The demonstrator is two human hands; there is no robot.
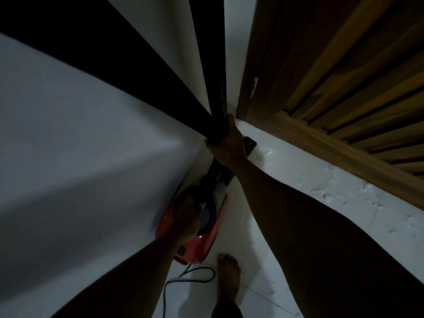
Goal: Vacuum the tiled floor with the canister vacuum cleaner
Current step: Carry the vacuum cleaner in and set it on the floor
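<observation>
A red vacuum cleaner (207, 239) stands low over the white tiled floor (321, 203), close against a white wall. My left hand (187, 219) grips the black handle on top of it. Its black nozzle (251, 144) reaches forward onto the floor near the door corner, partly hidden by my right arm. My right hand (228, 143) grips the lower end of a dark upright piece (216, 120) at the wall; cloth or post, I cannot tell in the dim light.
A white wall (68, 157) fills the left. A brown slatted wooden door (344, 88) and its frame close off the right. A dark power cord (183, 281) loops on the floor behind the vacuum, next to my bare foot (229, 271).
</observation>
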